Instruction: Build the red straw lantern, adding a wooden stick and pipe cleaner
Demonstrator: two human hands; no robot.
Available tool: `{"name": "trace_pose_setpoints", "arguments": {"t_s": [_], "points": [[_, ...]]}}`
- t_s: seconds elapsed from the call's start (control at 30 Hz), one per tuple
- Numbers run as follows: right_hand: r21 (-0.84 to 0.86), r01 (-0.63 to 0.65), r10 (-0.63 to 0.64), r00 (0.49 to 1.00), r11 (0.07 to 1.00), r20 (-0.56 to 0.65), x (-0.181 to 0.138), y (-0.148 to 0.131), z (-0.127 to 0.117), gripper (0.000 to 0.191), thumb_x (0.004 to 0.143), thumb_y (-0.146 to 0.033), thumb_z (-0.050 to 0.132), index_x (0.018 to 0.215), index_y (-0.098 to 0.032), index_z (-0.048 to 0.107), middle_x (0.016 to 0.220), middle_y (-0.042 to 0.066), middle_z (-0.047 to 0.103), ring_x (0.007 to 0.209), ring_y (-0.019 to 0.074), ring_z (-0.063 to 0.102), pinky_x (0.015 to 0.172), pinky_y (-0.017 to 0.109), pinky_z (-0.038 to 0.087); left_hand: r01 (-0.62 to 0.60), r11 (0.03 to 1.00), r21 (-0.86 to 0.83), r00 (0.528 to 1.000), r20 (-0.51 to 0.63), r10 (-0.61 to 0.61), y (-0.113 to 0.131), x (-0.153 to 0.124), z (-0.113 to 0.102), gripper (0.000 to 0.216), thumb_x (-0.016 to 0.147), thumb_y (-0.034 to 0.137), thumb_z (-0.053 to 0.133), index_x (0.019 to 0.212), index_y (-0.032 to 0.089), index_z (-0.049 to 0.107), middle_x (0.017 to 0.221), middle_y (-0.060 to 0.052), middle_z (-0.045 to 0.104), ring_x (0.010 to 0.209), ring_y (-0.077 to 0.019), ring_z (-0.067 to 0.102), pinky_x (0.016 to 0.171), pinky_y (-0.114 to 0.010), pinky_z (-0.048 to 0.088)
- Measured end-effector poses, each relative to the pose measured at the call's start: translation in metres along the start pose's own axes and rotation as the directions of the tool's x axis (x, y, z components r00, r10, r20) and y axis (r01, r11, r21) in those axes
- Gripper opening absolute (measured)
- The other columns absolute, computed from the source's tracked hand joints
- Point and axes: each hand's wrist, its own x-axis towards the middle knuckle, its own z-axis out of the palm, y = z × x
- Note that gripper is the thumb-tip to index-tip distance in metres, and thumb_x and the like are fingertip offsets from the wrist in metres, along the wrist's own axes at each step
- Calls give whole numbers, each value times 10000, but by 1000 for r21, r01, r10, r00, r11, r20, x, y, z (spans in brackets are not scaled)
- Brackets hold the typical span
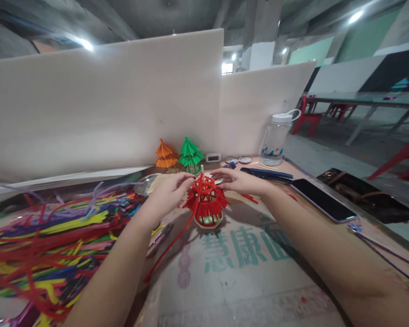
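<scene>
A small red pagoda model (209,204), made of fuzzy pipe cleaners over an open lattice frame, stands on the printed board before me. A pale stick pokes up from its top, and a long red pipe cleaner (172,252) trails from it toward the lower left. At the upper left side of the model, my left hand (170,193) has its fingers curled in, thumb close to the index finger. On the opposite side my right hand (236,180) is bent round the upper edge. Both sets of fingertips are partly hidden behind the red roof.
Orange (165,154) and green (190,152) pagoda models stand by the white partition (122,104). Loose coloured pipe cleaners (54,240) cover the left side. Rightward are a water bottle (274,141), a dark blue tool (267,173), a phone (322,200) and a dark bag (368,195).
</scene>
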Motion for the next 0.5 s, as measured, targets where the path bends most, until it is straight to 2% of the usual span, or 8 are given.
{"name": "trace_pose_setpoints", "arguments": {"t_s": [0.13,0.3,0.4,0.5], "points": [[-30,-48,51,994,998,94,-7,-9,-4,569,868,-164,647,1426,-239,562,1152,67,734,800,140,710,681,265,604,-34,999,-23,999,13,34,1,0,4,368,1008,445,463,1109,216,733,1112,-70,776,985,-237,732,858,-342,560],[-130,-258,275,952,957,133,-20,-30,-12,690,890,-260,664,1544,-239,445,926,49,768,570,140,686,522,244,563,-92,989,-116,994,40,97,0,3,11,392,1039,425,416,1138,208,727,1155,-78,775,1039,-226,726,943,-361,545],[-291,-227,268,957,929,110,-29,-44,-19,592,923,-338,642,1487,-193,538,830,49,764,528,135,674,464,213,502,-64,995,-74,997,-41,61,0,4,11,382,1025,448,444,1048,206,739,1072,-65,790,1017,-237,727,931,-358,541],[-443,-172,196,981,880,8,-33,-53,-23,406,944,-362,601,1287,-174,709,799,50,761,552,142,677,466,222,457,-30,999,19,985,-167,33,2,1,7,330,973,473,550,928,211,746,958,-46,793,930,-239,724,884,-343,533]]}}
